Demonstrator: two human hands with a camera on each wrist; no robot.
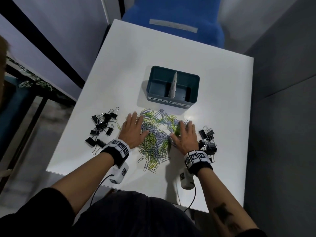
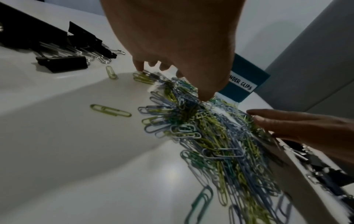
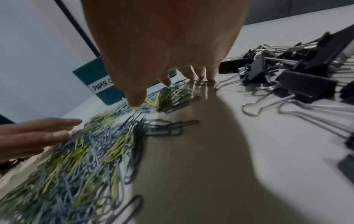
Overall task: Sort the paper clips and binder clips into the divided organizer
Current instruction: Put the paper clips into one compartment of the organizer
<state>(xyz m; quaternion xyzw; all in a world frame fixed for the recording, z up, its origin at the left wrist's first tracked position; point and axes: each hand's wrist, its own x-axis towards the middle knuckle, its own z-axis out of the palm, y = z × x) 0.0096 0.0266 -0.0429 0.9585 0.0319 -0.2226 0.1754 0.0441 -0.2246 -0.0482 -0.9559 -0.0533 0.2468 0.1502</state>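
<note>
A heap of green, blue and grey paper clips [image 1: 154, 134] [image 2: 210, 136] [image 3: 86, 151] lies mid-table. My left hand [image 1: 134, 127] [image 2: 172, 45] lies flat on the heap's left edge with its fingers spread. On the heap's right edge my right hand [image 1: 185, 134] [image 3: 162, 45] rests the same way, fingertips touching the table. Black binder clips sit in two groups, one left [image 1: 101, 129] [image 2: 63, 50] and one right [image 1: 207, 141] [image 3: 287, 75]. The teal divided organizer [image 1: 171, 87] stands behind the heap, labelled PAPER CLIPS left and BINDER CLIPS right, both halves empty.
The white table [image 1: 222, 100] ends just before my body. A blue chair [image 1: 171, 17] stands beyond its far edge. A stray green paper clip [image 1: 118, 126] [image 2: 111, 112] lies between the left binder clips and my left hand.
</note>
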